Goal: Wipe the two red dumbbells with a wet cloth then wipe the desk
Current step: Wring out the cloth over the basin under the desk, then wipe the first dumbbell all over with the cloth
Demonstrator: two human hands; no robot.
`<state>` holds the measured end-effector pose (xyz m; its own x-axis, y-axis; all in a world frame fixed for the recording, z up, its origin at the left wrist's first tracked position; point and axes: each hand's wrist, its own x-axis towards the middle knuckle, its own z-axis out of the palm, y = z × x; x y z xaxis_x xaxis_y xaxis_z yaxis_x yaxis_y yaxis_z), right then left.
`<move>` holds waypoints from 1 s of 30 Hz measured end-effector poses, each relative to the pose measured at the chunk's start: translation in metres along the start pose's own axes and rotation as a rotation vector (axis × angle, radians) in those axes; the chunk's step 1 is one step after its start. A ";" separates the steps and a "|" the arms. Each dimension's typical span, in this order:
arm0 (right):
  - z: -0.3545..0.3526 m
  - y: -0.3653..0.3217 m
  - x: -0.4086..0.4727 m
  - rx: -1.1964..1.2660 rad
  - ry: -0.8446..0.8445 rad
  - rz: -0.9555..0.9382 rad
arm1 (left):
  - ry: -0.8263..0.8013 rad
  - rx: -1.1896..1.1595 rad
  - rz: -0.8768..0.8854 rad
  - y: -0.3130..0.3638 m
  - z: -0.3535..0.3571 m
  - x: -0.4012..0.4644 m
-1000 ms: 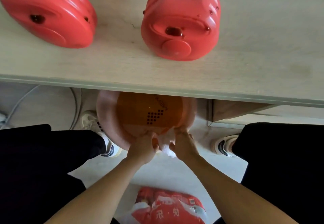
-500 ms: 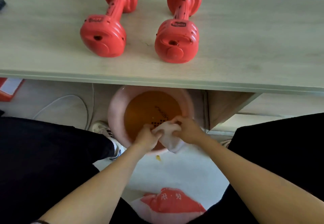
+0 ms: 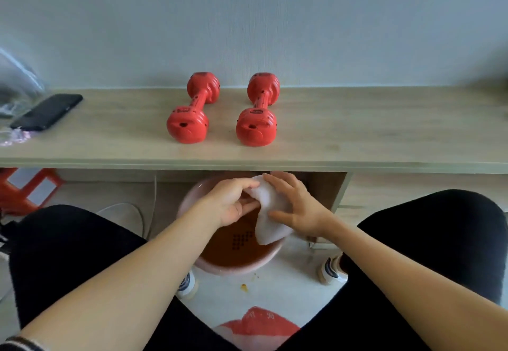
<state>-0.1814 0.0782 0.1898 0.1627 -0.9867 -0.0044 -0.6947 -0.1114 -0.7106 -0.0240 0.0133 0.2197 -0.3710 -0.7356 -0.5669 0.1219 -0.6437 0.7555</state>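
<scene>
You held one white cloth (image 3: 268,210) between your two hands, above a single pink basin (image 3: 189,202) that stood on the floor between your knees. Your left hand (image 3: 233,202) was curled around the cloth's left edge, fingers closed on it. Your right hand (image 3: 295,209) lay against the cloth's right side with the fingers spread and the thumb beneath, pressing it rather than fisting it. The cloth's lower corner hung down below both hands over the basin's brown interior, where a patch of small dark dots showed.

Beyond your hands, up on the desk (image 3: 357,136), two red dumbbells lay side by side and apart from each other, lengthwise away from you: the left dumbbell (image 3: 192,111) beyond your left hand and the right dumbbell (image 3: 258,110) almost straight beyond the cloth. Neither hand touched them.

Far to the left of your left hand, one black phone (image 3: 46,112) lay flat on the desk, next to some clear plastic wrapping at the desk's end. Under that end stood one red stool (image 3: 24,191). Nearer you than your hands, one red-and-white bag (image 3: 255,328) lay on the floor.
</scene>
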 end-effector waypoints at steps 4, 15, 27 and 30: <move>-0.024 -0.012 -0.003 0.083 0.137 -0.075 | -0.063 0.052 0.050 0.024 0.027 -0.018; -0.111 -0.018 0.030 0.129 0.411 0.050 | -0.008 0.501 0.500 0.125 0.060 -0.015; -0.152 -0.013 0.128 0.193 0.434 0.217 | 0.145 0.715 0.515 0.177 0.033 0.069; -0.159 -0.003 0.151 0.153 0.422 0.228 | 0.136 0.747 0.453 0.187 0.031 0.089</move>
<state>-0.2666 -0.0897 0.3032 -0.3006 -0.9495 0.0904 -0.5636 0.1003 -0.8199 -0.0629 -0.1655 0.3209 -0.3148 -0.9357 -0.1591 -0.4201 -0.0130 0.9074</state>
